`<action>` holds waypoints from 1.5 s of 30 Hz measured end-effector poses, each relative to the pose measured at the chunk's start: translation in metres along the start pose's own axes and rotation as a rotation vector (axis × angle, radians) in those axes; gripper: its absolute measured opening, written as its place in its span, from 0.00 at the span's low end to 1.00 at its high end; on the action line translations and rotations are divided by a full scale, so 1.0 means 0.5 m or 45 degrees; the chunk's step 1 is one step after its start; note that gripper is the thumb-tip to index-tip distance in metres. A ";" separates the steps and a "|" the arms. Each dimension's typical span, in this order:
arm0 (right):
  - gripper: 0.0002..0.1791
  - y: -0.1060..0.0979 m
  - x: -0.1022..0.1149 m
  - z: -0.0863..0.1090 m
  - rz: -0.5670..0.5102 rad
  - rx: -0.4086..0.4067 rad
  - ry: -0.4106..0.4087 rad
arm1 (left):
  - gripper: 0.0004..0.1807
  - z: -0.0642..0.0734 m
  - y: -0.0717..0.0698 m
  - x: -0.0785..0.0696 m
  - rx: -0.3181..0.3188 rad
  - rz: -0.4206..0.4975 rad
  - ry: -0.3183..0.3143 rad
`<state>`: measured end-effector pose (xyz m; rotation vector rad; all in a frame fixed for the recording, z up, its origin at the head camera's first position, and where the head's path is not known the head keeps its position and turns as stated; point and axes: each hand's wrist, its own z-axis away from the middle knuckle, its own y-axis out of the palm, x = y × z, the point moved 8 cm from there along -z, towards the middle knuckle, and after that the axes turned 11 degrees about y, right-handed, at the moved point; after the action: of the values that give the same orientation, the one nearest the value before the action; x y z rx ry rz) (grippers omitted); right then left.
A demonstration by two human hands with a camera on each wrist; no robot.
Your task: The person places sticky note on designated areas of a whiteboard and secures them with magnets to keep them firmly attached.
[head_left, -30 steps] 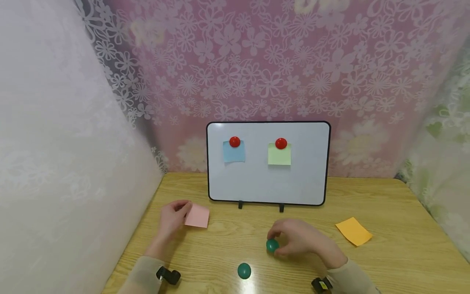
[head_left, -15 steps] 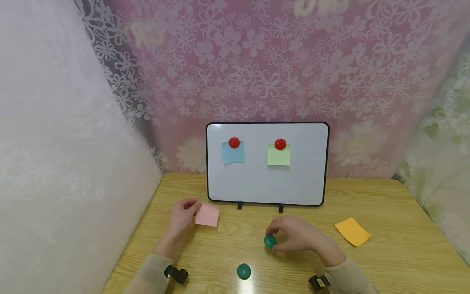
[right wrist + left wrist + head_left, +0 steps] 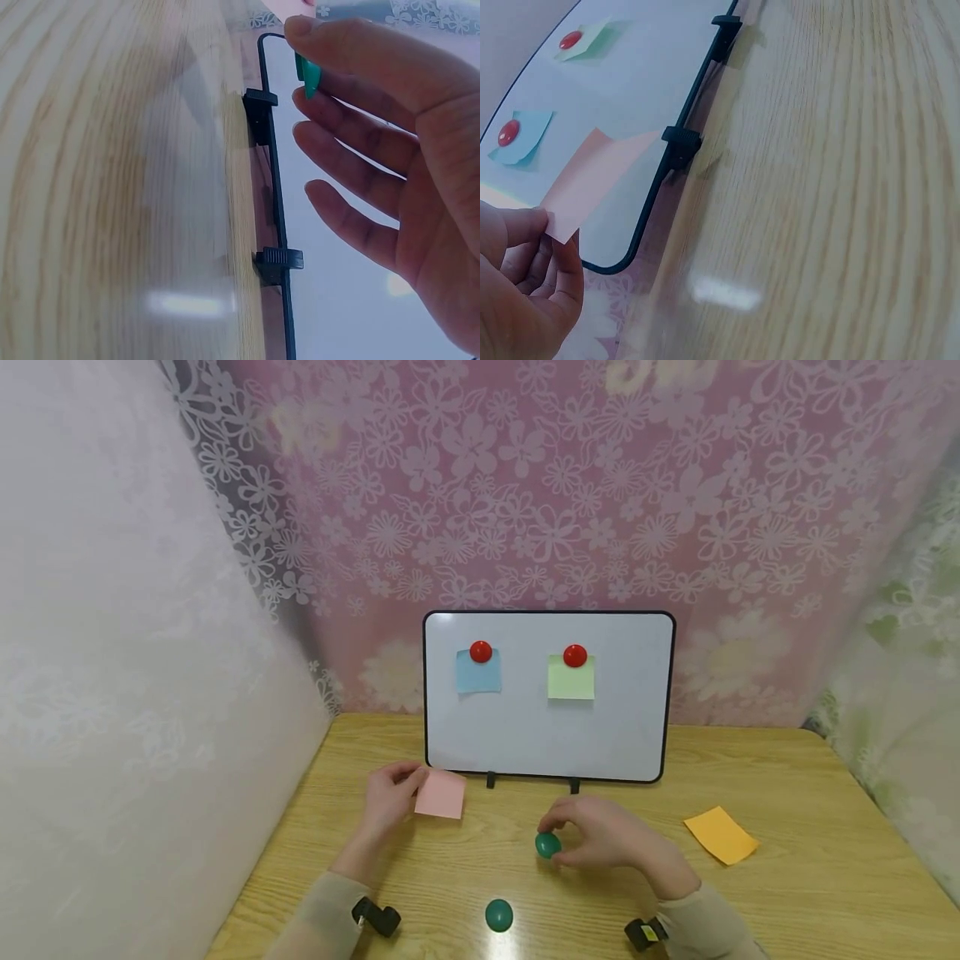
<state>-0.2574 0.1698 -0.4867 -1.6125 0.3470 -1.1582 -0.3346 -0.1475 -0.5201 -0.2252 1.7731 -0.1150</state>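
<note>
My left hand (image 3: pixel 392 797) pinches a pink sticky note (image 3: pixel 441 794) by its upper left corner, near the lower left corner of a small whiteboard (image 3: pixel 510 735). In the left wrist view the pink note (image 3: pixel 592 184) is slightly bent, thumb and forefinger at its edge. My right hand (image 3: pixel 600 833) holds a round green magnet (image 3: pixel 548 845) between thumb and fingertips, in front of the board. The right wrist view shows this magnet (image 3: pixel 307 73) edge-on, the other fingers spread loosely. A second green magnet (image 3: pixel 498 915) lies on the table near the front.
On the whiteboard, red magnets hold up a blue note (image 3: pixel 478 677) and a pale green note (image 3: pixel 571 683). Two black feet (image 3: pixel 574 786) support the board on the wooden table (image 3: pixel 630 918). An orange sticky note (image 3: pixel 722 836) lies at the right.
My left hand has carried the pink note to the right, toward the board's lower left corner. My right hand has shifted slightly left and toward the board with the green magnet.
</note>
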 end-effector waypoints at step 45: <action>0.17 -0.012 0.007 -0.058 0.086 -0.224 0.023 | 0.15 -0.017 0.089 -0.005 -0.008 0.228 -0.024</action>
<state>-0.2812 0.1526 -0.4811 -1.7296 0.5234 -1.1168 -0.3462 -0.1040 -0.5248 -0.0708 1.7666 0.0214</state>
